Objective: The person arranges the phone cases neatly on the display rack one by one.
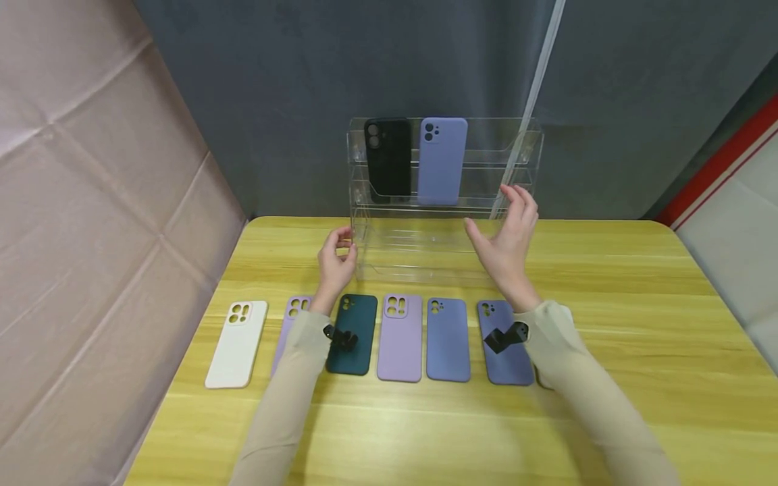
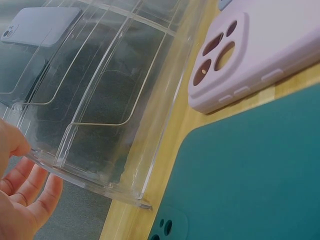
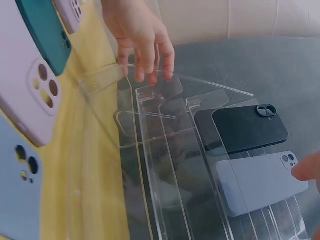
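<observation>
A clear tiered display stand [image 1: 401,273] stands at the back of the table. On its upper tier lean a black phone case [image 1: 389,162] and a periwinkle phone case [image 1: 442,162], side by side. My left hand [image 1: 337,263] pinches the stand's left side panel, thumb on one face and fingers on the other, as the left wrist view shows [image 2: 25,195]. In front of the stand's right part, my right hand [image 1: 507,236] is spread, thumb and fingers wide apart with nothing between them. Only a fingertip [image 3: 306,169] of it enters the right wrist view.
Several phone cases lie in a row before the stand: white [image 1: 237,344], lilac [image 1: 400,344], dark green [image 1: 358,337], blue [image 1: 448,341] and violet-blue [image 1: 501,368] among them. My forearms cover parts of some. A grey curtain [image 1: 292,121] hangs behind the table.
</observation>
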The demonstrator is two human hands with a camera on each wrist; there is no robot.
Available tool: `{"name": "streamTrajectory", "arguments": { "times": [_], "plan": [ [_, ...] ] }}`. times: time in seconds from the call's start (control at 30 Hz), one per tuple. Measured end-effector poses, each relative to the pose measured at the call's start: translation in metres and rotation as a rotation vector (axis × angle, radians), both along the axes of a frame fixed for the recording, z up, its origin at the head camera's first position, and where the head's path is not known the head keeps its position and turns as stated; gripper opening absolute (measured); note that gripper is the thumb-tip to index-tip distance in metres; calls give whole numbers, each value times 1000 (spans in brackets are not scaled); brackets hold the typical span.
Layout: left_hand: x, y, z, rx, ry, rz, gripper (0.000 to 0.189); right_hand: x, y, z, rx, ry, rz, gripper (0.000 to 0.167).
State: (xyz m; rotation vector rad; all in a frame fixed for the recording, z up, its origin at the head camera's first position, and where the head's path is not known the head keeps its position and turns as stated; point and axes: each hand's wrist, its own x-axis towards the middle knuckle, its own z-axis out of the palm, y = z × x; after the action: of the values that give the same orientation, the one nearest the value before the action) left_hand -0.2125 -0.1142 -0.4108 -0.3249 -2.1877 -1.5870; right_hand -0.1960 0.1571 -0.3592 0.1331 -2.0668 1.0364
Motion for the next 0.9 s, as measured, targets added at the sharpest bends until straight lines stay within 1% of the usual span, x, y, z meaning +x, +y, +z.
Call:
{"name": "streamTrajectory", "arguments": {
  "times": [0.27, 0.47, 0.63, 0.9],
  "plan": [
    [1, 0, 1, -8, -3, -2, 31, 16, 11, -11, -6, -27, 47, 66],
    [0, 0, 0, -9, 3, -3, 31, 31, 23, -25, -16, -62, 58, 64],
    [0, 0, 0, -6, 2, -5, 31, 44, 35, -40, 1, -133, 44, 66],
    [-1, 0, -1, -10, -4, 2, 30, 63, 57, -64, 18, -267, -7, 67]
  ]
}}
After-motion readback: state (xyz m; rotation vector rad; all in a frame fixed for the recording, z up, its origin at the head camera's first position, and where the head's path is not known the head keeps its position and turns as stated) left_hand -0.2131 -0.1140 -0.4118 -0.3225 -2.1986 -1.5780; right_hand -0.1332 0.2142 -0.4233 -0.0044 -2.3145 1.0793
